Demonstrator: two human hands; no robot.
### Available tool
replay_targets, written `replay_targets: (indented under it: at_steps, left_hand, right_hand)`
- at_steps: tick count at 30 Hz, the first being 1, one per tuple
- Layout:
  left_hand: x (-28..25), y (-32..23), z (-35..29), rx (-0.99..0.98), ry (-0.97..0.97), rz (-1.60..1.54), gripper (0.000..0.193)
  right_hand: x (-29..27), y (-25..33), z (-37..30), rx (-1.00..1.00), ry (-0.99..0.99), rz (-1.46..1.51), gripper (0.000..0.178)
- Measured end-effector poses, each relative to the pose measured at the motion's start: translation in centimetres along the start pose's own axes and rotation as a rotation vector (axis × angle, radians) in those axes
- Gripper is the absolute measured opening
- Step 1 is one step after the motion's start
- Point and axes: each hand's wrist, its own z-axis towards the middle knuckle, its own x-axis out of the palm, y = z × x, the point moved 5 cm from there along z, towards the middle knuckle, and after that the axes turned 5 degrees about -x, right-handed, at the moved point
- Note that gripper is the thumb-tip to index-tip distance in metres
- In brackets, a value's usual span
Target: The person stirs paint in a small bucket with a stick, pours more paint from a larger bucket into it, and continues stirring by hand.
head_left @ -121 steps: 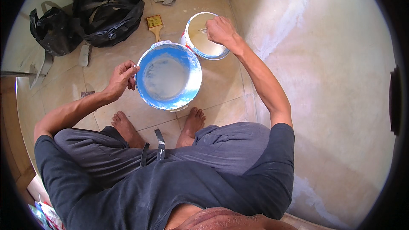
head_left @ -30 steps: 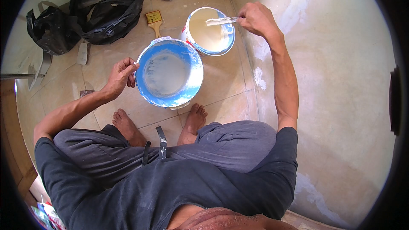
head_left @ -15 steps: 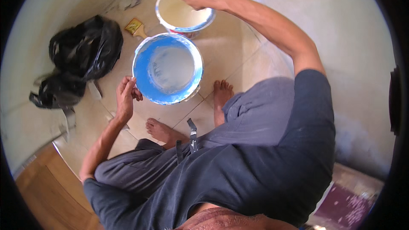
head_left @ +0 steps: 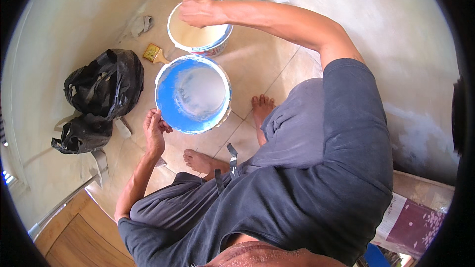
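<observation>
My left hand [head_left: 157, 131] grips the near-left rim of a bucket [head_left: 169, 100] with a blue inside wall, thumb and fingers closed on its edge. Whitish residue coats the bottom of this bucket. Just beyond it stands a second bucket [head_left: 217, 44], white and blue at the rim, holding pale cream-coloured material. Over that far bucket my right hand [head_left: 199, 11] is closed in a fist, knuckles up. Whatever it may hold is hidden beneath the hand.
A flat paintbrush [head_left: 154, 53] lies on the tiled floor left of the buckets, near a crumpled grey scrap [head_left: 142, 25]. Black plastic bags [head_left: 106, 86] sit farther left, beside flat pale strips. Walls rise at left and right. A wooden panel [head_left: 79, 235] is at lower left.
The whole view has shifted, so the buckets appear lower in the picture. My right hand has moved left across the far bucket. My left hand keeps its grip on the blue bucket's rim.
</observation>
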Motion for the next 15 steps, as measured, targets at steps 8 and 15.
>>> replay_targets:
  at_steps: [8,15]
  left_hand:
    - [0.4,-0.3,0.0,0.006,-0.002,-0.015,0.023]
    - [0.5,-0.2,0.0,0.009,0.004,-0.019,0.023]
  right_hand:
    - [-2.5,0.1,0.4,0.012,0.160,0.426,0.009]
    - [0.3,-0.7,-0.2,-0.007,-0.183,-0.037,0.008]
